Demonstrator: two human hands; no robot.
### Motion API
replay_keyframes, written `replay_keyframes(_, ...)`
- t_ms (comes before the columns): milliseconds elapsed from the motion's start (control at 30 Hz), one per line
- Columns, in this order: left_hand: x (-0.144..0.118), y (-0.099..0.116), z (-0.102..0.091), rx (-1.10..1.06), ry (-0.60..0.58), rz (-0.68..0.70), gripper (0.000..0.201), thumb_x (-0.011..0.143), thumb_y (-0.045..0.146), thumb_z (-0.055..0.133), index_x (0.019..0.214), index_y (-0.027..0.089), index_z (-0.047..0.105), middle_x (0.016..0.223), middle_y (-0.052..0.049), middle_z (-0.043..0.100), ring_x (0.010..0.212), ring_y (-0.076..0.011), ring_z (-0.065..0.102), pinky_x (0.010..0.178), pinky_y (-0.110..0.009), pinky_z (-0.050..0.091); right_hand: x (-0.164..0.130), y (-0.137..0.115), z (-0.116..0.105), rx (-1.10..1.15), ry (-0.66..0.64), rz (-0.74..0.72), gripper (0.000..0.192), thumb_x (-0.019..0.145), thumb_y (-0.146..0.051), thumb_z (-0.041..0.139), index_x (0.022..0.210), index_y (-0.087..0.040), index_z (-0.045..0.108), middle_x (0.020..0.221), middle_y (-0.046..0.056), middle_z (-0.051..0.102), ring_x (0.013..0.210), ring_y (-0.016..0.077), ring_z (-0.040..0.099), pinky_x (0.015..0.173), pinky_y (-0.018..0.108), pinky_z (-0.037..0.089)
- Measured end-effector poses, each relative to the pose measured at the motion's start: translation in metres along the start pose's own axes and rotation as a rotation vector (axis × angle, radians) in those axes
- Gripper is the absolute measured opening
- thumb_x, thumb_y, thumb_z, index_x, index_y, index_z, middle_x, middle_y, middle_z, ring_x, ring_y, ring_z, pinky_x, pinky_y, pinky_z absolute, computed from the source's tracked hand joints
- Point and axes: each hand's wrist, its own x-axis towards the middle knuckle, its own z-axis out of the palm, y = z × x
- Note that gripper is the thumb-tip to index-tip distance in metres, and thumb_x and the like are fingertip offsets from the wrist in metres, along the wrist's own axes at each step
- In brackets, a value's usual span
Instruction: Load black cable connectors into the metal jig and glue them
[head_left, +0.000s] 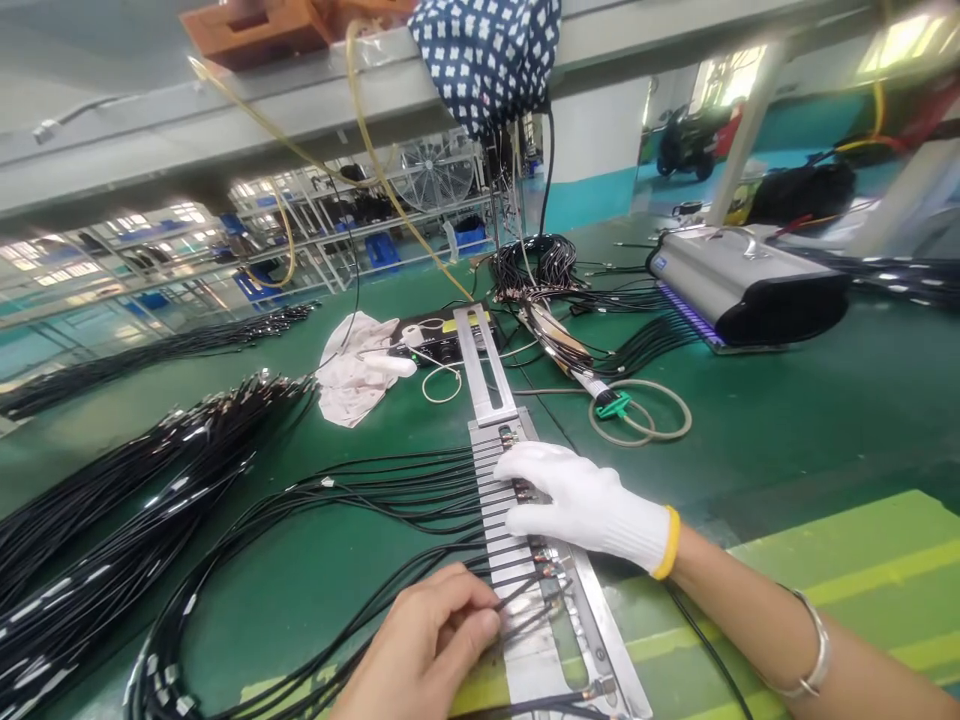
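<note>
We are seeing the gloved right hand [581, 505] covering several slots of the metal fixture [525, 560]; the bottom edge is cutting off the left hand [424, 650], and its grip is perhaps pinching a cable [517, 600].

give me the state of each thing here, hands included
left hand: bare, pinching black cables at the jig
right hand: white glove on, pressed flat on the slotted metal jig
slotted metal jig: flat on the table, cables laid in its slots
cloth: crumpled
fan: too blurred to tell
</note>
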Motion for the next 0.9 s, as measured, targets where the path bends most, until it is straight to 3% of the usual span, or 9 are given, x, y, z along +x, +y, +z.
replay_keyframes(167,-0.003,-0.021,0.014,0.265,0.136,0.203,0.026,0.101,0.017,0.038,0.092,0.022,0.063,0.089,-0.001,0.062,0.077,-0.0149,0.063,0.069,-0.023,0.048,0.002,0.001,-0.005,0.105,0.01,0.026,0.039,0.08,-0.026,0.071,0.119,-0.028,0.071,0.132,0.001,0.066,0.126,0.0247,0.056,0.113,0.042,0.038)
replay_keyframes(300,-0.004,-0.038,0.029,0.61,0.269,0.342,0.03,0.097,0.008,0.034,0.096,0.022,0.061,0.088,-0.002,0.062,0.069,-0.0178,0.065,0.059,-0.026,0.051,0.003,0.002,-0.003,0.109,0.011,0.029,0.036,0.079,-0.023,0.069,0.115,-0.027,0.072,0.131,0.001,0.067,0.126,0.0242,0.056,0.112,0.04,0.039)
replay_keyframes(433,-0.003,-0.04,0.034,0.789,0.452,0.48,0.034,0.09,0.0,0.032,0.096,0.018,0.06,0.087,-0.005,0.063,0.069,-0.0193,0.065,0.055,-0.027,0.051,0.002,0.001,-0.002,0.104,0.017,0.014,0.036,0.078,-0.02,0.069,0.114,-0.025,0.073,0.132,0.003,0.066,0.125,0.0238,0.056,0.111,0.039,0.04)
replay_keyframes(567,-0.002,-0.036,0.035,0.905,0.592,0.615,0.037,0.096,0.004,0.026,0.095,0.014,0.062,0.086,-0.007,0.065,0.071,-0.0202,0.065,0.059,-0.028,0.052,0.002,0.001,-0.001,0.096,0.026,-0.026,0.034,0.078,-0.018,0.069,0.112,-0.023,0.073,0.127,0.004,0.068,0.122,0.0234,0.057,0.109,0.038,0.041)
replay_keyframes(767,0.002,-0.035,0.037,0.965,0.647,0.706,0.033,0.096,0.002,0.031,0.095,0.011,0.063,0.089,-0.007,0.065,0.074,-0.0207,0.064,0.071,-0.031,0.052,0.004,0.003,0.001,0.093,0.03,-0.068,0.03,0.08,-0.018,0.066,0.109,-0.024,0.072,0.121,0.004,0.069,0.117,0.0228,0.059,0.105,0.037,0.044)
replay_keyframes(900,0.003,-0.037,0.035,0.83,0.506,0.59,0.032,0.091,0.0,0.034,0.094,0.015,0.062,0.085,-0.004,0.062,0.071,-0.0197,0.061,0.063,-0.029,0.051,0.002,0.003,-0.001,0.061,0.015,-0.047,0.033,0.08,-0.022,0.067,0.112,-0.026,0.072,0.128,0.003,0.067,0.121,0.0238,0.059,0.106,0.039,0.044)
